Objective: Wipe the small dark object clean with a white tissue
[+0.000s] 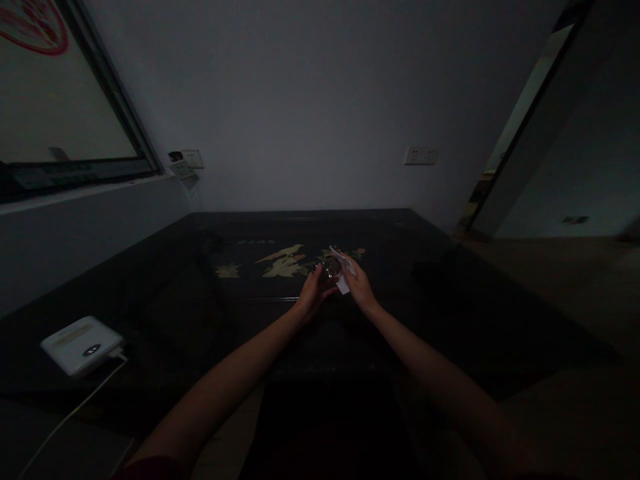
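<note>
Above the dark table (320,347), my left hand (313,291) is closed around a small shiny object (330,268) that glints like clear glass; its exact kind is too dark to make out. A white tissue (343,284) is in my right hand (360,285), fingers curled over it. Part of the tissue sticks up past the fingertips and another part hangs below the palm. Both hands are close together, and the tissue lies against or right beside the right side of the shiny object.
A white box-shaped device (83,347) with a white cable (75,410) stands at the table's left. Golden bird and flower decoration (283,261) marks the tabletop. Behind the table is a wall with sockets (421,156); a window (70,100) is at left. The room is dim.
</note>
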### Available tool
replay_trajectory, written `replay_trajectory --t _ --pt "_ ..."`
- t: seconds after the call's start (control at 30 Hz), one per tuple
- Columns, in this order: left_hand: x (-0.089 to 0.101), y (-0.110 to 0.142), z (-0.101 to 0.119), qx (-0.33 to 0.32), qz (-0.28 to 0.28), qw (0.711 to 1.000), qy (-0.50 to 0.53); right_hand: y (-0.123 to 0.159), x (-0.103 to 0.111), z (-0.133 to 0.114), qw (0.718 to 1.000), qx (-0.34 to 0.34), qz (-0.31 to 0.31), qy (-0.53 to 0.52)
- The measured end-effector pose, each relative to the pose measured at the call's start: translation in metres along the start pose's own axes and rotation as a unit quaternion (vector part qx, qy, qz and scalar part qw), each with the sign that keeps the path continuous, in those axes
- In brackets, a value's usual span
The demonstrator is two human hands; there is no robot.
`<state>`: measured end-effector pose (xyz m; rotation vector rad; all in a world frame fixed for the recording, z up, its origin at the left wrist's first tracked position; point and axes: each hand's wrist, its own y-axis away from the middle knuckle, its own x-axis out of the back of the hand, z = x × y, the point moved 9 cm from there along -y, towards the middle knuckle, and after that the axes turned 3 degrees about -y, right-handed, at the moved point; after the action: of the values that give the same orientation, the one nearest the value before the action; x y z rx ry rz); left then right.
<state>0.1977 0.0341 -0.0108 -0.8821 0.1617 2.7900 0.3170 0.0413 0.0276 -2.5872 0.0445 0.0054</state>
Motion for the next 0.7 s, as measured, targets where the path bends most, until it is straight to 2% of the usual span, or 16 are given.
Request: replay_trajectory --t 0.13,0.27,0.43,0.6,0.7 --pt "-0.001 0.001 0.000 -0.002 0.006 1.000 -0.004 0.002 0.001 -0.004 1.000 0.018 0.002 0.023" --pt "-0.002 0.003 0.001 -0.005 0.010 1.000 -0.010 0.007 -0.002 -0.021 0.994 0.059 -0.012 0.090" --pt "-0.002 0.001 0.000 -0.009 0.002 1.000 -0.012 0.017 -0.015 -0.048 0.976 0.134 -0.063 0.160" --pt "0.003 -0.005 -0.004 -0.015 0.016 1.000 -0.007 0.023 -0.032 -0.054 0.953 0.168 -0.126 0.220" --pt "0.003 -0.006 -0.006 -0.015 0.017 1.000 -0.005 0.024 -0.037 -0.054 0.948 0.170 -0.135 0.232"
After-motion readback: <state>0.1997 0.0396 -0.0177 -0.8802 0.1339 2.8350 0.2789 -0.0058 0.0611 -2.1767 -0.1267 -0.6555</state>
